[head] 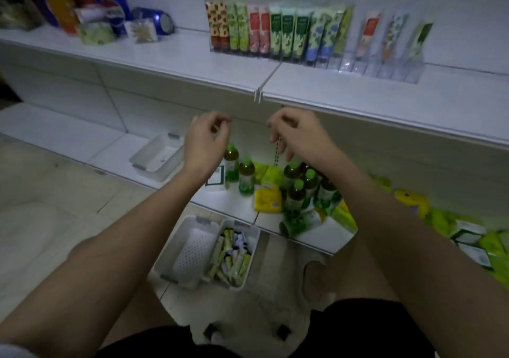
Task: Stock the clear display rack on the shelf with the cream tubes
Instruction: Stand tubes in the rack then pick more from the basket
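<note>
The clear display rack (385, 68) stands on the upper shelf at the back right. Its left slots hold upright cream tubes (275, 32); three more tubes (369, 36) lean in slots further right, with bare slots between them. On the floor below, a white basket (249, 261) holds several loose cream tubes (234, 258). My left hand (205, 142) and my right hand (297, 134) hover side by side under the shelf's front edge, above the basket. Both have loosely curled fingers and hold nothing.
An empty white basket (190, 253) sits against the filled one, and another white basket (159, 156) lies on the lower shelf. Green bottles (297, 189) and yellow packs (268, 199) crowd the lower shelf. Cans (110, 7) and small packets stand at the upper shelf's left.
</note>
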`<action>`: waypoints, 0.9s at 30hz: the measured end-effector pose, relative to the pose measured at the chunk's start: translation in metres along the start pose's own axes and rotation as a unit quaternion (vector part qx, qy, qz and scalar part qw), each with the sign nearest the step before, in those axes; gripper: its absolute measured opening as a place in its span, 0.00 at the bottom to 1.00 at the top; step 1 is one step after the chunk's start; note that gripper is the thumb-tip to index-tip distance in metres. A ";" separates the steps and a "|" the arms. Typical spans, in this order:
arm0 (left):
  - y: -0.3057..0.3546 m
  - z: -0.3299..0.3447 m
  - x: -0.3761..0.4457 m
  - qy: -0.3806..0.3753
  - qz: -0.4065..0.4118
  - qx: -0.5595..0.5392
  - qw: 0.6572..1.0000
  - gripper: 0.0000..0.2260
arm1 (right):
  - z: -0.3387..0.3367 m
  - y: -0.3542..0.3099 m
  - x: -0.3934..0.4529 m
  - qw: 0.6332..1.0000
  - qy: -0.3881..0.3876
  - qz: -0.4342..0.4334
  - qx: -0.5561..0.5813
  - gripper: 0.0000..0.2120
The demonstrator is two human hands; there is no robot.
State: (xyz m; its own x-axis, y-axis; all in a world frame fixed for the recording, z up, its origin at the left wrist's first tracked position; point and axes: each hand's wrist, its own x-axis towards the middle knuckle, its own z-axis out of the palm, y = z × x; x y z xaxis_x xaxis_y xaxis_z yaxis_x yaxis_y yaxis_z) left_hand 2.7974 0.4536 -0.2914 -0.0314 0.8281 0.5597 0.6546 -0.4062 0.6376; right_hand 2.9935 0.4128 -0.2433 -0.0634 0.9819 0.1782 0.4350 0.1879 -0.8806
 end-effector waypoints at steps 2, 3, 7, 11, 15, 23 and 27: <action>-0.030 0.005 -0.034 -0.039 -0.074 0.018 0.996 0.08 | 0.023 0.028 -0.014 0.998 -0.051 0.045 -0.012 0.09; -0.046 0.010 -0.050 -0.063 -0.107 0.032 0.992 0.08 | 0.035 0.047 -0.018 0.995 -0.071 0.073 -0.021 0.09; -0.111 0.044 -0.109 -0.185 -0.246 0.078 0.948 0.07 | 0.091 0.127 -0.031 0.972 -0.125 0.196 -0.033 0.09; -0.167 0.081 -0.168 -0.294 -0.337 0.105 0.888 0.09 | 0.148 0.207 -0.053 0.942 -0.189 0.259 -0.100 0.14; -0.208 0.107 -0.216 -0.422 -0.375 0.103 0.819 0.12 | 0.198 0.279 -0.079 0.899 -0.229 0.354 -0.119 0.14; -0.255 0.163 -0.282 -0.526 -0.331 0.129 0.772 0.16 | 0.283 0.362 -0.095 0.855 -0.137 0.493 -0.081 0.24; -0.248 0.177 -0.311 -0.593 -0.244 0.113 0.759 0.17 | 0.296 0.383 -0.096 0.839 -0.141 0.521 -0.071 0.18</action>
State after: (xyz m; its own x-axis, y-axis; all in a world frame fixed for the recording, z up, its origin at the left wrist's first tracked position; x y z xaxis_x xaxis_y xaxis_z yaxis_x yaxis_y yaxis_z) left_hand 2.7781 0.3650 -0.7174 0.3036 0.6778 -0.6696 0.9006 0.0253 0.4339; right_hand 2.9004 0.3974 -0.7281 0.2159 0.5818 -0.7842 0.4873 -0.7602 -0.4297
